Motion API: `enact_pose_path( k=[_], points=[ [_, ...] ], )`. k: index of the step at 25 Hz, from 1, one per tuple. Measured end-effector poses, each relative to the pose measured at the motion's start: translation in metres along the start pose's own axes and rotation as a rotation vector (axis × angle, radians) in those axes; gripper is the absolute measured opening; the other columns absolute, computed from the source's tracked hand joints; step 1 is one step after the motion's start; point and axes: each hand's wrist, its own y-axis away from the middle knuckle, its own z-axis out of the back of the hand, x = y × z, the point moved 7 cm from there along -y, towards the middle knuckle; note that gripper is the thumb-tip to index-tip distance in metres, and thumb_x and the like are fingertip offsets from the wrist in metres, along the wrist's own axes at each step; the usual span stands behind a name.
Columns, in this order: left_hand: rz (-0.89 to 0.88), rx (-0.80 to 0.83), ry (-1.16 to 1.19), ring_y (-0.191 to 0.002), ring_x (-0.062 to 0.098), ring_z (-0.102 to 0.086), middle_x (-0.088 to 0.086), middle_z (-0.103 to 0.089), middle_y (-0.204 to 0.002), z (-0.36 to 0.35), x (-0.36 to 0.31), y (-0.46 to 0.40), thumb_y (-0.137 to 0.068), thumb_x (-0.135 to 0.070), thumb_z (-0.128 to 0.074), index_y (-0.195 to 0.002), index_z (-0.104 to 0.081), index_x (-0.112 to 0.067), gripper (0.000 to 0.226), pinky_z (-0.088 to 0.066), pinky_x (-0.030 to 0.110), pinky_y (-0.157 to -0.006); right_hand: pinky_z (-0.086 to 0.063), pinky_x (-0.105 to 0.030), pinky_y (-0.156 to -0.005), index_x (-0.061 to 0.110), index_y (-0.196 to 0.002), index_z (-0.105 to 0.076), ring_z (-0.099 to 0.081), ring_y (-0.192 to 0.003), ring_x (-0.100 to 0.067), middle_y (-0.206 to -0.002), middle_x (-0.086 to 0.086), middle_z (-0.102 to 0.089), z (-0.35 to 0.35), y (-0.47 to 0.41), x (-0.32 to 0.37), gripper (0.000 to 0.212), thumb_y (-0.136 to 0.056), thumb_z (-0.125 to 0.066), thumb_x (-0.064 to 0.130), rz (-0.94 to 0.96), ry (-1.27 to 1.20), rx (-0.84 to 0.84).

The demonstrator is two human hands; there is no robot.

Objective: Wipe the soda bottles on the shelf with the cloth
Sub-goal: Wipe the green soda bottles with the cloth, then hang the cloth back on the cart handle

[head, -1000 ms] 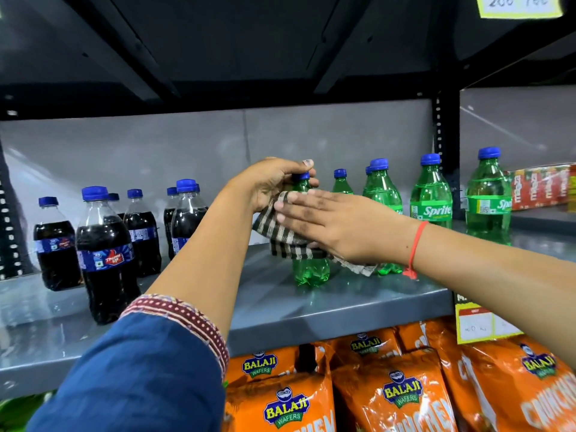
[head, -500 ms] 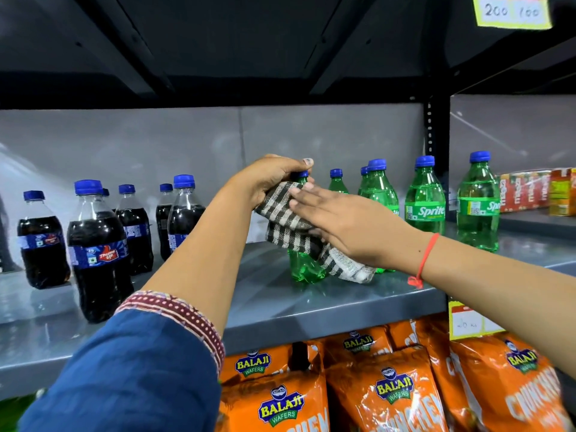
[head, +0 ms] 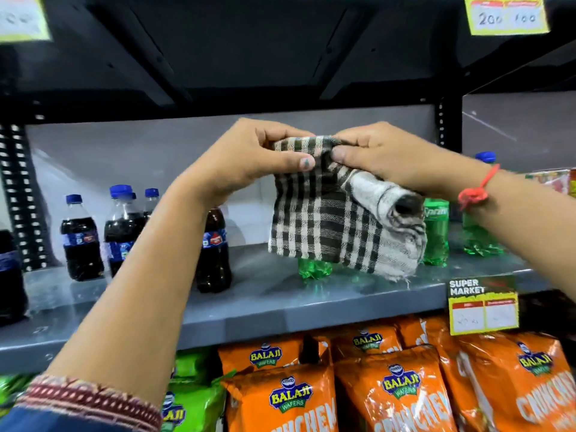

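Note:
A checked brown-and-white cloth (head: pixel 324 219) hangs in the air in front of the grey shelf (head: pixel 280 310). My left hand (head: pixel 249 157) pinches its top left edge and my right hand (head: pixel 383 154) grips its top right part, bunching it. Behind the cloth stand green Sprite bottles: only the base of one (head: pixel 313 269) shows, another (head: pixel 435 232) stands at the cloth's right edge, a third (head: pixel 480 241) is behind my right wrist. Dark cola bottles with blue caps (head: pixel 81 238) (head: pixel 213 251) stand on the shelf's left half.
Orange Balaji wafer bags (head: pixel 290 400) and a green bag (head: pixel 193 397) fill the shelf below. A supermarket price tag (head: pixel 483 307) hangs on the shelf's front edge at right. Yellow price labels (head: pixel 506 15) sit on the upper shelf. Black uprights (head: pixel 18 194) flank the bay.
Both hands have come off the green bottle and lifted the cloth up, spreading it between them. The view has moved closer to the shelf.

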Motion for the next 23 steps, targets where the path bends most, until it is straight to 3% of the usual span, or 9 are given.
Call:
enact_pose_path(
  k=[3, 6, 8, 10, 12, 14, 17, 20, 23],
  points=[
    [0.083, -0.143, -0.147, -0.071, 0.007, -0.062, 0.0, -0.071, -0.074, 0.017, -0.013, 0.014, -0.072, -0.015, -0.07, -0.082, -0.072, -0.016, 0.01, -0.052, 0.025, -0.074, -0.049, -0.035, -0.08, 0.001, -0.102, -0.065, -0.057, -0.082, -0.017, -0.104, -0.022, -0.068, -0.01, 0.001, 0.007, 0.026, -0.094, -0.05, 0.021, -0.03, -0.26, 0.219],
    [0.251, -0.196, -0.357, -0.059, 0.007, -0.055, 0.003, -0.068, -0.061, 0.019, -0.022, 0.033, -0.068, -0.018, -0.074, -0.067, -0.073, -0.021, 0.003, -0.047, 0.03, -0.066, -0.041, -0.026, -0.065, -0.002, -0.091, -0.065, -0.05, -0.067, -0.016, -0.079, -0.02, -0.061, -0.034, 0.008, 0.012, 0.026, -0.092, -0.053, 0.022, -0.023, -0.352, 0.41],
    [0.38, -0.242, -0.512, -0.057, 0.009, -0.051, 0.007, -0.066, -0.061, 0.02, -0.03, 0.052, -0.067, -0.021, -0.074, -0.065, -0.072, -0.021, 0.003, -0.044, 0.029, -0.064, -0.041, -0.02, -0.061, 0.011, -0.087, -0.066, -0.05, -0.061, -0.012, -0.072, -0.003, -0.058, -0.052, 0.017, 0.02, 0.04, -0.083, -0.056, 0.05, 0.001, -0.397, 0.482],
    [0.479, -0.284, -0.666, -0.055, 0.009, -0.048, 0.004, -0.062, -0.059, 0.02, -0.04, 0.071, -0.068, -0.023, -0.072, -0.068, -0.073, -0.017, 0.006, -0.04, 0.026, -0.06, -0.044, -0.021, -0.068, 0.023, -0.089, -0.066, -0.058, -0.072, -0.008, -0.082, 0.007, -0.065, -0.069, 0.029, 0.035, 0.052, -0.069, -0.058, 0.07, 0.129, -0.33, 0.488],
    [0.569, -0.332, -0.75, -0.053, 0.009, -0.047, 0.007, -0.061, -0.061, 0.018, -0.051, 0.094, -0.068, -0.022, -0.072, -0.073, -0.073, -0.014, 0.01, -0.04, 0.024, -0.058, -0.042, -0.024, -0.068, 0.023, -0.098, -0.064, -0.06, -0.082, -0.011, -0.092, 0.004, -0.068, -0.089, 0.045, 0.053, 0.04, -0.072, -0.067, 0.053, 0.331, -0.124, 0.454],
    [0.682, -0.372, -0.747, -0.047, 0.007, -0.043, 0.007, -0.057, -0.057, 0.018, -0.057, 0.126, -0.068, -0.018, -0.072, -0.074, -0.073, -0.01, 0.009, -0.038, 0.018, -0.051, -0.036, -0.027, -0.062, 0.018, -0.094, -0.064, -0.06, -0.082, -0.021, -0.093, -0.006, -0.07, -0.104, 0.053, 0.061, 0.02, -0.077, -0.068, 0.028, 0.406, 0.01, 0.364],
    [0.847, -0.389, -0.691, -0.059, 0.014, -0.049, 0.012, -0.061, -0.062, 0.022, -0.062, 0.187, -0.069, -0.013, -0.072, -0.072, -0.072, -0.008, 0.006, -0.043, 0.026, -0.065, -0.04, -0.02, -0.053, 0.014, -0.083, -0.07, -0.061, -0.064, -0.018, -0.079, -0.012, -0.072, -0.127, 0.059, 0.069, 0.015, -0.075, -0.062, 0.004, 0.396, -0.126, 0.45],
    [0.992, -0.412, -0.633, -0.068, 0.022, -0.056, 0.023, -0.069, -0.078, 0.02, -0.069, 0.245, -0.069, -0.015, -0.073, -0.075, -0.071, -0.005, 0.011, -0.05, 0.04, -0.075, -0.041, -0.012, -0.045, 0.011, -0.073, -0.069, -0.051, -0.047, -0.008, -0.059, -0.004, -0.065, -0.144, 0.07, 0.086, 0.009, -0.071, -0.074, 0.004, 0.423, -0.329, 0.662],
    [1.082, -0.462, -0.588, -0.056, 0.005, -0.057, -0.002, -0.068, -0.057, 0.011, -0.076, 0.286, -0.07, -0.012, -0.072, -0.076, -0.071, -0.005, 0.01, -0.048, 0.015, -0.061, -0.045, -0.018, -0.055, 0.007, -0.078, -0.069, -0.054, -0.054, -0.009, -0.06, -0.001, -0.064, -0.161, 0.087, 0.11, 0.01, -0.072, -0.076, 0.009, 0.506, -0.354, 0.759]
  ],
)
